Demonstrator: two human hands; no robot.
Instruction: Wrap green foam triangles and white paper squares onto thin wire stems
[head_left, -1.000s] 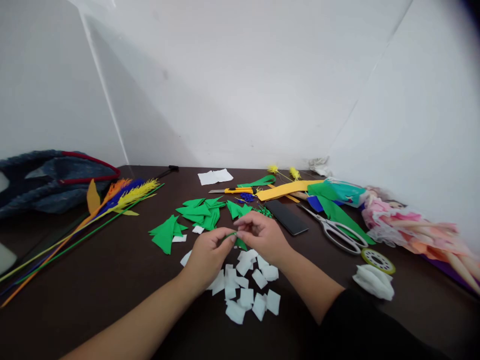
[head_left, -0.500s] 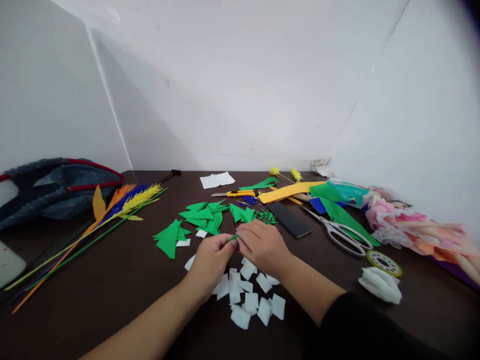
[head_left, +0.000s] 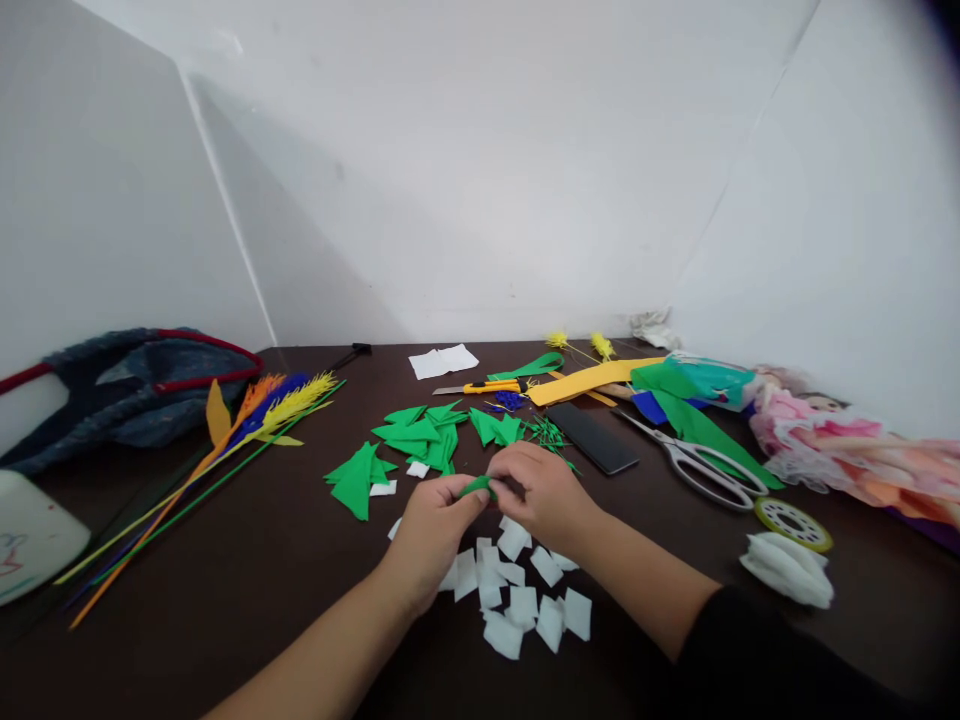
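Between my two hands is a small piece of green crepe paper (head_left: 475, 486), pinched from both sides. My left hand (head_left: 433, 520) grips its left end with thumb and forefinger. My right hand (head_left: 541, 488) holds the other end, its fingers curled over it. Several cut green paper pieces (head_left: 409, 435) lie in piles just beyond the hands. Small white tissue squares (head_left: 523, 605) are scattered below my wrists. Thin green snippets (head_left: 546, 432) sit behind my right hand.
A box cutter (head_left: 487, 387) lies with blade out at the back. Right of centre are a black phone (head_left: 592, 438), scissors (head_left: 701, 465), a tape roll (head_left: 793, 524) and a doll (head_left: 817, 420). Paper wheat stems (head_left: 225, 445) and a denim bag (head_left: 150, 390) occupy the left.
The view has shifted slightly, moving everything a little right in the picture. More of the green paper shows between my fingertips now, and my right hand has turned slightly.
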